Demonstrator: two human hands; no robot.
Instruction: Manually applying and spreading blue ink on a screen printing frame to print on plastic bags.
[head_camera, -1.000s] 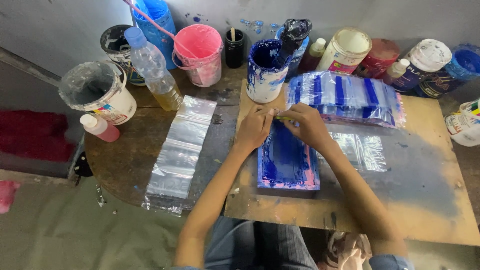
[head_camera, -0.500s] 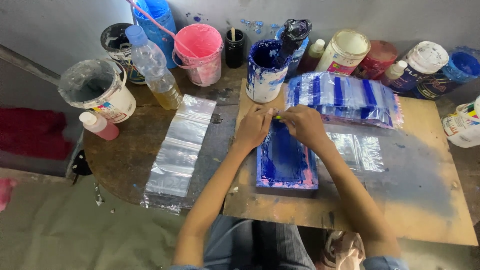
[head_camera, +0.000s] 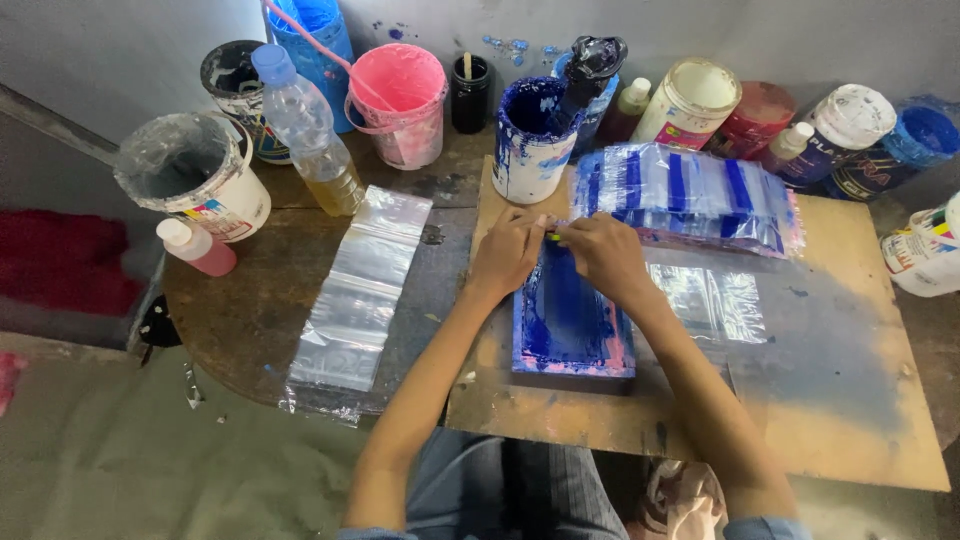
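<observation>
A rectangular printing frame (head_camera: 572, 330) smeared with blue and pink ink lies on a wooden board (head_camera: 840, 400). My left hand (head_camera: 507, 252) and my right hand (head_camera: 603, 255) meet at the frame's far edge, fingers closed together on a small yellow-green tool (head_camera: 553, 237) that is mostly hidden. A stack of clear plastic bags with blue stripes (head_camera: 685, 195) sits just beyond my right hand. A blue-stained paint tub (head_camera: 527, 140) stands right behind my hands.
Blank clear bags (head_camera: 360, 290) lie at left on the round table; one more (head_camera: 715, 300) lies right of the frame. Paint tubs, jars, a pink bucket (head_camera: 405, 100), a bottle of yellowish liquid (head_camera: 310, 135) and a plastic-lined bucket (head_camera: 190, 175) crowd the back edge.
Both hands stay pressed together at the frame's far edge; they barely shift. Nothing else has moved.
</observation>
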